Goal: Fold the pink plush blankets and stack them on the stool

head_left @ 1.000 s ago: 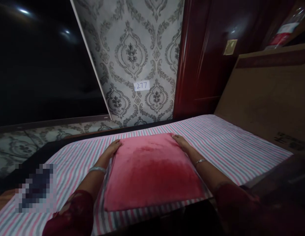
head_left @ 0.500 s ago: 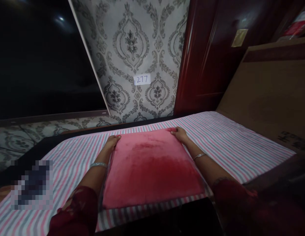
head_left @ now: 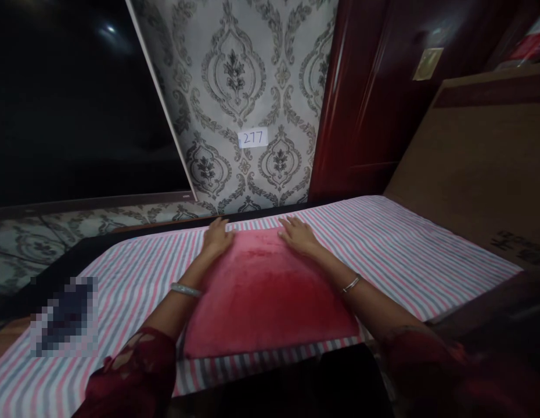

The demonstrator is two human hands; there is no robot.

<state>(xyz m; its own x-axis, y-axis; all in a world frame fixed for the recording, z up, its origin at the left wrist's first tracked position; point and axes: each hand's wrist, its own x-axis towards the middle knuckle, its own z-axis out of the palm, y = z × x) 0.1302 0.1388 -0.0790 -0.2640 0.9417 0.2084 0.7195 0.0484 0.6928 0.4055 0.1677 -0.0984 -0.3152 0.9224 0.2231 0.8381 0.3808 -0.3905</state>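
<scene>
Left hand (head_left: 218, 238) and right hand (head_left: 298, 234) lie flat, palms down and fingers spread, on the far edge of a red plush cushion (head_left: 265, 296) just below the centre of the frame; neither hand grips anything. The two hands sit near each other but apart. The cushion rests flat on a striped sheet (head_left: 400, 249) in pink, white and grey that covers the surface across the lower half. Each wrist bears a bangle (head_left: 186, 289). Behind, at upper centre, patterned wallpaper (head_left: 235, 87) carries a label reading 277 (head_left: 252, 137). A dark red door (head_left: 370, 93) stands at upper right.
</scene>
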